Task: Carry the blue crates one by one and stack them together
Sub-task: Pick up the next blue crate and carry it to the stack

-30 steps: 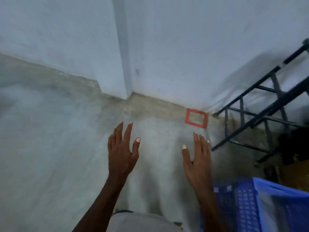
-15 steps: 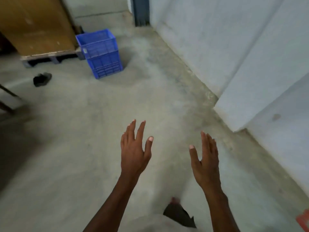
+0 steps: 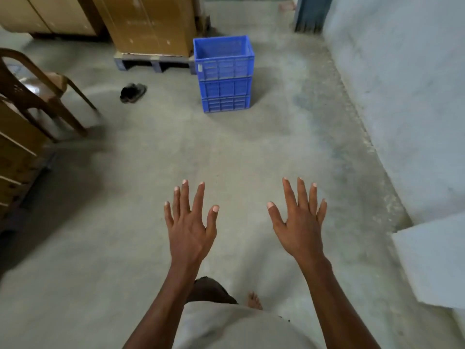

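Observation:
A stack of three blue crates (image 3: 224,74) stands on the concrete floor ahead, beside a pallet; the top crate looks empty. My left hand (image 3: 190,222) and my right hand (image 3: 299,220) are held out in front of me, palms down, fingers spread and straight, holding nothing. Both hands are well short of the stack, with open floor between.
Large cardboard boxes (image 3: 148,23) sit on a grey pallet (image 3: 153,62) left of the crates. A brown plastic chair (image 3: 37,94) and more boxes stand at the left. A dark shoe (image 3: 132,92) lies on the floor. A white wall (image 3: 402,96) runs along the right.
My view has swung from a wall corner with a nearby blue crate round to the room; the crate stack is now centred and closer. Both hands stay out and spread, holding nothing.

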### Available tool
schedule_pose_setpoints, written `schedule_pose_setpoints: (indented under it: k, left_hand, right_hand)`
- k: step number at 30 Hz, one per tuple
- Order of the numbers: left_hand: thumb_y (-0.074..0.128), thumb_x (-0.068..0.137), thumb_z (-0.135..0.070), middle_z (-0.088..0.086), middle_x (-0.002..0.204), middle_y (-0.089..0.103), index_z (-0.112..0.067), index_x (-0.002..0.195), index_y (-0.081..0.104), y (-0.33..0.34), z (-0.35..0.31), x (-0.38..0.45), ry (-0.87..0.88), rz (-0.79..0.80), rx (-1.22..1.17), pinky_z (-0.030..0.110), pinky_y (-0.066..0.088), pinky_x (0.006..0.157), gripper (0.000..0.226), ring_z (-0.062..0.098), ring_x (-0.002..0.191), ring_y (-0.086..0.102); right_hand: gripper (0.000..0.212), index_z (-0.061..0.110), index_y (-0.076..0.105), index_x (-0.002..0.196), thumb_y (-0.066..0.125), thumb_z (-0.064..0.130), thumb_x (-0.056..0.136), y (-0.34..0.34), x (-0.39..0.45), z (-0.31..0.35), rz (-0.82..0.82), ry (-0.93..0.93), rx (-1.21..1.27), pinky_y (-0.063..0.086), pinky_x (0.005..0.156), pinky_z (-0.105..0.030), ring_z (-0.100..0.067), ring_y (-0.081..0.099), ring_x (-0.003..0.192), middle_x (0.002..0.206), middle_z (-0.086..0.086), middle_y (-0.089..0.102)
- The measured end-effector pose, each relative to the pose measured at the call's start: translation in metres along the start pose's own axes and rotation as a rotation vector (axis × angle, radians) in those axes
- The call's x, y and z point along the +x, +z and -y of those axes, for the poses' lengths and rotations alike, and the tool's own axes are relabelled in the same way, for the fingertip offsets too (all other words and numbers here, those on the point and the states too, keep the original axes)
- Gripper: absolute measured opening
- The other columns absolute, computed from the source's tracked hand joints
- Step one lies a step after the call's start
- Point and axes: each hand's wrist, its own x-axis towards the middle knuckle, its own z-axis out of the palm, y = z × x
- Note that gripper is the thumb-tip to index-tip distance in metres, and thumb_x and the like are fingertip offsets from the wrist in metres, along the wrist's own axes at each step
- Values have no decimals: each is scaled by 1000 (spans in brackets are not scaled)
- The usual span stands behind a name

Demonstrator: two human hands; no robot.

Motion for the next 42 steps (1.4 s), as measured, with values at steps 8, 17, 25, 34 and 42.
schedule_pose_setpoints:
  k: [8, 17, 25, 34, 42]
  left_hand:
    - [30, 102, -61, -1, 171, 4, -37, 160, 22, 62, 5, 221, -69, -35, 59, 52, 1, 125, 64, 17, 157, -5]
    - [26, 101, -62, -1, 171, 4, -36, 160, 24, 86, -10, 509, -15, -11, 29, 50, -1, 125, 64, 16, 157, -6]
    - [29, 102, -60, 0, 171, 8, -36, 159, 27, 159, -44, 723, 17, -4, 19, 52, 1, 125, 62, 18, 157, -1]
    - [34, 100, -57, 0, 170, 13, -38, 157, 30, 198, -74, 929, -197, -93, -24, 50, 5, 123, 61, 20, 157, 6]
    - [29, 99, -60, 0, 170, 13, -38, 158, 29, 241, -49, 1115, -223, -95, -37, 50, 5, 124, 63, 21, 157, 7]
  right_hand:
    - [72, 36, 15, 159, 23, 70, 95, 64, 242, 46, 77, -91, -59, -11, 118, -60, -27, -16, 153, 169, -1, 2]
    - [72, 37, 15, 159, 27, 68, 95, 77, 484, 94, 45, 28, 102, -10, 120, -54, -21, -17, 153, 169, 2, 2]
    - [69, 36, 21, 158, 38, 62, 96, 113, 719, 86, 61, 77, 189, -5, 121, -53, -25, -7, 154, 168, -1, 9]
    - [69, 34, 24, 157, 41, 62, 95, 124, 994, 97, 103, -72, 122, 1, 121, -56, -29, 1, 154, 167, -4, 16]
    - [70, 30, 28, 157, 45, 60, 95, 192, 1187, 130, 148, -79, 143, 9, 120, -55, -34, 6, 153, 166, -7, 20]
